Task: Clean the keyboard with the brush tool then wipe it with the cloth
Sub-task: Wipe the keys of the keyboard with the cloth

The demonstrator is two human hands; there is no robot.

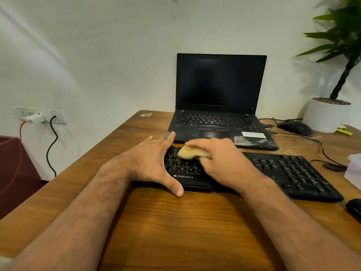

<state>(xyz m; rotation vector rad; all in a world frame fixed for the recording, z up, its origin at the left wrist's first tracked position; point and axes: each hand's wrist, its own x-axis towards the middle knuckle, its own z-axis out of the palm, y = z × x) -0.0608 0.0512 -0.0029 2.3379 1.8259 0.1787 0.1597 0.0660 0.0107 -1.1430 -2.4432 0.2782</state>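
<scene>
Wiping seems under way: right hand (218, 159) grips the yellow cloth (192, 152) on the Zebronics keyboard (289, 173)'s left-middle keys, while left hand (154, 161), fingers spread, steadies its left end. Next, probably, strokes toward the uncovered right half. ThinkPad laptop (220, 106) sits just behind; mouse (295, 128) and potted plant (330, 114) occupy the tabletop (175, 222)'s far right.

Cloth (192, 153): yellow, gripped by the right hand (220, 163) and pressed on the keys.
Keyboard (283, 171): black, laid on the wooden desk (175, 222), steadied by the spread left hand (154, 163).
Laptop (220, 98): opened behind, screen dark.
</scene>
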